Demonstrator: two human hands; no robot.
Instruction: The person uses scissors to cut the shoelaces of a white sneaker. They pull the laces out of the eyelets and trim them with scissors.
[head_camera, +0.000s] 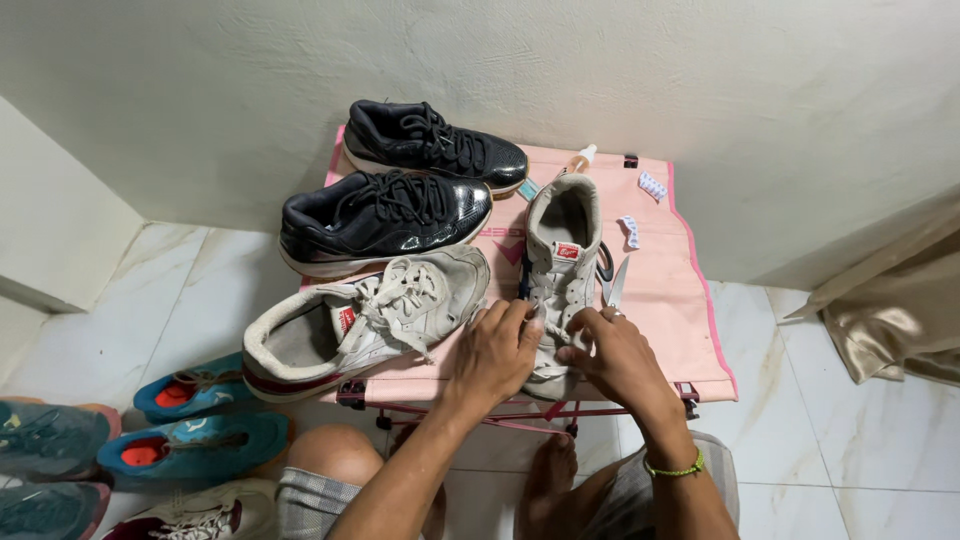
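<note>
Both hands, left hand (495, 345) and right hand (618, 352), close a narrow grip on the laces of a worn grey sneaker (562, 270) standing on a pink counter (680, 300). Its grey mate (360, 320) lies just left of the grip, scissors (612, 285) just right, and two black sneakers (400, 205) sit beyond.

Two glossy black sneakers (400, 190) sit at the far left of a pink folding bench (670, 300) set against a pale wall (600, 70), with a worn grey sneaker (360, 322) lying nearer on its left side. At the far edge stand a small spray bottle (578, 160) and two white blister strips (652, 186), and scissors (612, 283) lie near the middle. On the marble floor (860, 420) to the near left are teal shoes (195, 420), and beige cloth (890, 320) is bunched at the right.
</note>
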